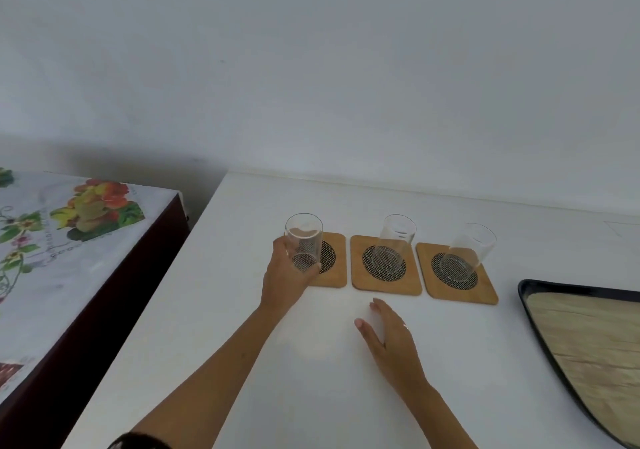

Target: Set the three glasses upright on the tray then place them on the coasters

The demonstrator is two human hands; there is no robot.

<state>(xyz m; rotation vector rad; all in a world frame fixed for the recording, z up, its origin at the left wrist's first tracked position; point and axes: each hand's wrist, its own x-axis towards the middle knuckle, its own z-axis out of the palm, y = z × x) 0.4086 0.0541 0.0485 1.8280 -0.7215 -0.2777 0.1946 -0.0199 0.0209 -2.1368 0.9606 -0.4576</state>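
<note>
Left hand [284,275] around glass [303,241] — coaster [329,261] edge

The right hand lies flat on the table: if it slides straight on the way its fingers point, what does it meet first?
Probably the middle coaster, at its near left corner; the right hand points up and slightly left, so it might slip between coasters.

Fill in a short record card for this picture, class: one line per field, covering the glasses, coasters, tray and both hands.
Glasses: three, clear, upright
Left glass: gripped by left hand at the left coaster, whether set down unclear
Middle glass: standing on middle coaster
Right glass: standing on right coaster
Right hand: open, holding nothing, over the white table
Tray: dark rim, no glasses visible on it, partly out of frame
</note>
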